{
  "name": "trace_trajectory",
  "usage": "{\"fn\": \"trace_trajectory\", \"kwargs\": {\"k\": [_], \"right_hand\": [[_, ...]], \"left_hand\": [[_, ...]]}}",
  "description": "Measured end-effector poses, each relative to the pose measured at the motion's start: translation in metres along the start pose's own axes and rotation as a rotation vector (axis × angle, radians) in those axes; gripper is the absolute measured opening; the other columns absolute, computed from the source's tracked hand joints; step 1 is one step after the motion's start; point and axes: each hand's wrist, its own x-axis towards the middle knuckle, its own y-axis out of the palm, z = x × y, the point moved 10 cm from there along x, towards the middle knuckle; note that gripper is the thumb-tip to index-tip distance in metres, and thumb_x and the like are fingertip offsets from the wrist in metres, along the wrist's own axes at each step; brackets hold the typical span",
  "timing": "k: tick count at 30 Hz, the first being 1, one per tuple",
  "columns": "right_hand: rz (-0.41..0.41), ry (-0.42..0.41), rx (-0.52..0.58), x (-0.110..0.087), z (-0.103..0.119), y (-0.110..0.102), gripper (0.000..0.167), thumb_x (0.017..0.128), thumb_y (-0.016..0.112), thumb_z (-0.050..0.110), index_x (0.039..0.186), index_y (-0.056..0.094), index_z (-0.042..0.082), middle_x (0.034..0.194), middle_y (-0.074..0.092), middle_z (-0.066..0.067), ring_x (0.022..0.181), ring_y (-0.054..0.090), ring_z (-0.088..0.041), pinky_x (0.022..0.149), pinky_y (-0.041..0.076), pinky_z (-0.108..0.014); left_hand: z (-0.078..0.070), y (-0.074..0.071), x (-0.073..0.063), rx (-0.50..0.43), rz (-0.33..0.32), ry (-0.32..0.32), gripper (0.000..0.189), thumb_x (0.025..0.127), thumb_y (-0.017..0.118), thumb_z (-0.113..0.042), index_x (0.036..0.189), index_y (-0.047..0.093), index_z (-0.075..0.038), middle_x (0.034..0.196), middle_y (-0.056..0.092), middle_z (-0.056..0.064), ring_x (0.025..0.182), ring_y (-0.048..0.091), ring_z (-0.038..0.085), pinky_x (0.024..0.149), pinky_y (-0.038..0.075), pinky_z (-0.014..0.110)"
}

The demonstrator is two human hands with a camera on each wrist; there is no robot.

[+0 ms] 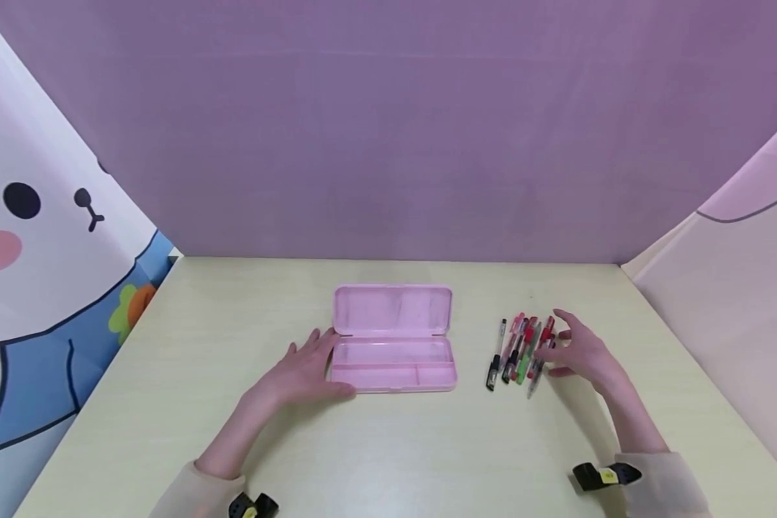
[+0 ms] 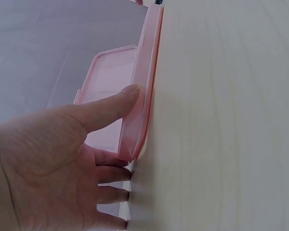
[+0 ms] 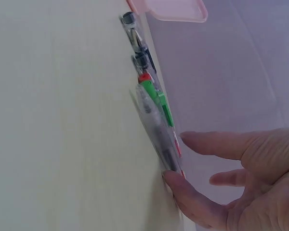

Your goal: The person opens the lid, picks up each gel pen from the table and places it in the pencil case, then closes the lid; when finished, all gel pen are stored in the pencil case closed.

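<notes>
A pink pencil case (image 1: 385, 378) lies with its lid (image 1: 393, 309) raised, showing divided compartments. My left hand (image 1: 307, 370) steadies its left end, thumb against the front wall in the left wrist view and straight fingers along the side. Right of the case lies a loose bunch of pens: a black-capped pen (image 1: 493, 370) at its left, a green pen (image 1: 524, 363) and several red ones among them. My right hand (image 1: 579, 352) is at the bunch's right side, fingers spread. In the right wrist view, one fingertip meets the end of a clear grey pen (image 3: 156, 127).
The pale wooden tabletop (image 1: 395, 453) ends at a purple backdrop (image 1: 395, 144). A panel with a cartoon animal (image 1: 45, 187) stands on the left, and a pale panel (image 1: 738, 302) on the right. Each sleeve carries a black wrist camera (image 1: 605, 475).
</notes>
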Motion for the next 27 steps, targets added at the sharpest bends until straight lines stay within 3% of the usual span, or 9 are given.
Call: {"fn": "trace_trajectory", "kwargs": {"k": [14, 21, 27], "right_hand": [[-0.027, 0.034, -0.001, 0.0059, 0.0015, 0.0061, 0.112, 0.083, 0.079, -0.002, 0.163, 0.001, -0.001, 0.153, 0.019, -0.051, 0.074, 0.074, -0.017, 0.073, 0.065, -0.035], [-0.043, 0.045, -0.022, 0.0076, 0.0003, 0.0072, 0.108, 0.083, 0.080, 0.001, 0.162, 0.007, -0.006, 0.153, 0.022, -0.049, 0.073, 0.074, -0.013, 0.073, 0.065, -0.031], [-0.032, 0.055, -0.055, 0.0080, -0.0038, 0.0026, 0.108, 0.085, 0.081, 0.007, 0.161, 0.005, -0.008, 0.154, 0.025, -0.048, 0.077, 0.076, -0.016, 0.084, 0.064, -0.037]], "left_hand": [[0.0005, -0.0016, 0.0012, 0.012, -0.003, -0.003, 0.097, 0.084, 0.077, -0.045, 0.159, 0.030, -0.004, 0.169, 0.028, 0.021, 0.157, 0.018, 0.051, 0.122, 0.016, 0.075], [0.0021, -0.0009, 0.0015, 0.008, -0.004, -0.004, 0.098, 0.084, 0.077, -0.045, 0.159, 0.030, -0.004, 0.169, 0.028, 0.022, 0.157, 0.018, 0.051, 0.122, 0.015, 0.075], [0.0022, 0.0006, 0.0023, 0.003, -0.002, -0.003, 0.098, 0.084, 0.077, -0.045, 0.160, 0.030, -0.004, 0.169, 0.027, 0.021, 0.157, 0.017, 0.051, 0.122, 0.015, 0.075]]}}
